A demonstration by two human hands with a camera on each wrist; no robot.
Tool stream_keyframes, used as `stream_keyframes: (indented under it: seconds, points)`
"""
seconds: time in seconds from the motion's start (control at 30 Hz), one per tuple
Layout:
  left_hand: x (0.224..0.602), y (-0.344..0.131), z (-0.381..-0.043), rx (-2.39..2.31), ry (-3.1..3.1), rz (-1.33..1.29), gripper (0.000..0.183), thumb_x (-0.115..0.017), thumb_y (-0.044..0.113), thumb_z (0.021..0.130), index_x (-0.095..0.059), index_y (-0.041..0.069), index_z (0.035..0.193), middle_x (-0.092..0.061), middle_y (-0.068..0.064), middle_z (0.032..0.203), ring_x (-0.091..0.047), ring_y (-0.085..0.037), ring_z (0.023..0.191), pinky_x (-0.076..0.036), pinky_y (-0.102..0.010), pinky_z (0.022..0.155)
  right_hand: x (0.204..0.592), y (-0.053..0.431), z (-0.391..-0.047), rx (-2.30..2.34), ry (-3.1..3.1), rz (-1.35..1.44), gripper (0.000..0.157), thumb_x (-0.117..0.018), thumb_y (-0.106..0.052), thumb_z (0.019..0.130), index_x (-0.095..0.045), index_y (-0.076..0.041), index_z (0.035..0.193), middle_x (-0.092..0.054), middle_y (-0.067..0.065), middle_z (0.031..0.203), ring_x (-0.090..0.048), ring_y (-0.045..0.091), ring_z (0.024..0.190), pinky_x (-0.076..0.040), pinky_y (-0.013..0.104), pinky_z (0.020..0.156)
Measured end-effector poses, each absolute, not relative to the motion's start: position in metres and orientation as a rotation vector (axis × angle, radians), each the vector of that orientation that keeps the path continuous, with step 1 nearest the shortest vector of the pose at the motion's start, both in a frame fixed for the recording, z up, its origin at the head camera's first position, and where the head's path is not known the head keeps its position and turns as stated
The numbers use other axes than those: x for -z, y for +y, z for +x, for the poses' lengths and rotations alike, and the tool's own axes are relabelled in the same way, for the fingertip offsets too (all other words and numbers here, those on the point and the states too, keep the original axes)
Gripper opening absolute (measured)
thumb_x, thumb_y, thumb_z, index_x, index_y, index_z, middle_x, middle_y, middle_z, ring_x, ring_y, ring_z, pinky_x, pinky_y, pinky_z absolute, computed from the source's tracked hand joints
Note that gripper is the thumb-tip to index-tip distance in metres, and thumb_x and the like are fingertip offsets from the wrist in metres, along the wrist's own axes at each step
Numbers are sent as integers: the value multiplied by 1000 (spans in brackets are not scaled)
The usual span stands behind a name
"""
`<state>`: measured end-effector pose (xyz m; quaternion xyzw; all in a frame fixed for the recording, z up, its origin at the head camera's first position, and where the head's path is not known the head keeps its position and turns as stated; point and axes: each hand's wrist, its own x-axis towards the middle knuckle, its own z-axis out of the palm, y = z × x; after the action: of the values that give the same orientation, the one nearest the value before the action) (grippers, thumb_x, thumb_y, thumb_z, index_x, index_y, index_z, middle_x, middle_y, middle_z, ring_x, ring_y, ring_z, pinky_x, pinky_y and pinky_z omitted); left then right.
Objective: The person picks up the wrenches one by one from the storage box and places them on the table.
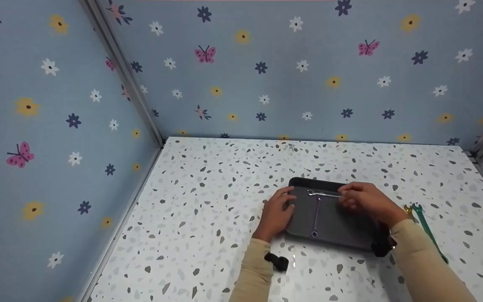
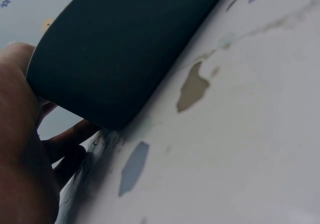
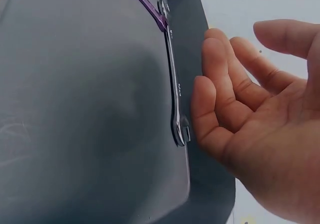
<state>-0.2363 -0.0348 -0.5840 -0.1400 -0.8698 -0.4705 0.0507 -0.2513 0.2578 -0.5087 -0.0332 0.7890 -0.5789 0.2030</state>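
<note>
A dark grey tray [image 1: 346, 224] lies on the table, its wall filling much of the left wrist view [image 2: 110, 44]. My left hand [image 1: 276, 214] grips the tray's left side, fingers at the rim. Inside, a silver wrench [image 1: 324, 194] lies along the far wall. A purple wrench [image 1: 317, 218] points from it towards the near side, its far end meeting the silver one in the right wrist view. My right hand [image 1: 367, 201] is over the tray's far right part. Its fingers [image 3: 212, 97] are loosely bent beside the silver wrench [image 3: 173, 79], with nothing between them and the thumb.
To the right of the tray, partly behind the right forearm, lie a green wrench [image 1: 428, 230] and a yellow wrench [image 1: 409, 210]. The speckled white table [image 1: 208, 218] meets flower-patterned panels [image 1: 266, 84] at the back and left. Each wrist wears a black camera mount.
</note>
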Motion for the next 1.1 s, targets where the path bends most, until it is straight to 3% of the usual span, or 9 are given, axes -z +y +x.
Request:
stream_keyframes:
  seconds: [0.2, 0.37, 0.93, 1.1]
  points:
    - [584, -34, -237, 1453, -2664, -408, 27, -63, 15, 95, -71, 11, 121, -51, 9, 148, -45, -14, 138, -11, -68, 114, 511, 253, -254, 1590, 2200, -189, 42, -60, -17, 100, -53, 10, 131, -68, 22, 110, -64, 22, 89, -56, 33, 77]
    - [585, -35, -239, 1447, -2661, -418, 27, -63, 16, 95, -71, 13, 121, -50, 11, 148, -44, -13, 138, -18, -60, 117, 515, 249, -259, 1516, 2247, -282, 46, -64, -21, 99, -55, 8, 132, -67, 26, 113, -65, 32, 95, -57, 38, 81]
    - [585, -36, -236, 1390, -2647, -454, 25, -63, 14, 96, -72, 12, 119, -52, 10, 147, -46, -15, 137, -17, -74, 110, 527, 230, -268, 1339, 2333, -298, 32, -69, -11, 91, -64, 0, 120, -68, 14, 101, -63, 30, 91, -54, 38, 78]
    - [583, -34, -236, 1412, -2650, -432, 25, -63, 14, 95, -72, 13, 119, -52, 11, 147, -45, -13, 137, -18, -69, 113, 526, 230, -269, 1294, 2342, -299, 30, -71, -13, 90, -66, -2, 118, -68, 12, 100, -63, 29, 91, -54, 38, 78]
